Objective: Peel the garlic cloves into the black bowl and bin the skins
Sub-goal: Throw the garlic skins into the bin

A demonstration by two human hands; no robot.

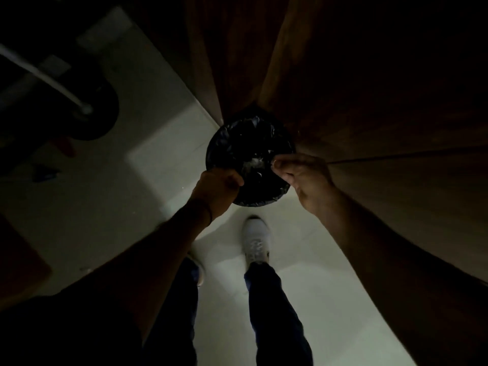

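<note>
L forearm [148, 249] and R forearm [383, 233] are closest to cam, both bare, reaching fwd and down from the bottom corners. Thin dark band [210, 210] sits on the L wrist. Very dim lighting.

Left hand [219, 190] is over the near-left rim of the bin [219, 143], back of hand up, fingers curled in tight. Can't tell whether it grips anything or touches the liner. Right hand [306, 178] is over the bin's right edge, thumb and fingertips [277, 165] drawn together in a pinch pointing toward the bin's middle. Too dark to tell whether a skin is between them.

Bin is round w/ a shiny black bag liner and stands on the floor against the wooden cabinet fronts [369, 88]. Garlic skins [254, 163] show as pale flaky bits inside the liner, near centre, between the two hands and closest to the R fingertips.

Below the bin: white shoe [256, 240] on the pale tile floor [295, 273], toe pointing at the bin and just short of it. The other shoe [198, 270] is mostly hidden by the L forearm. Dark trouser legs [274, 307] run down to the frame bottom.

Upper left, well apart from the bin: a dark round object [100, 120] w/ a pale rod [45, 75] angled across it; can't ID either.
</note>
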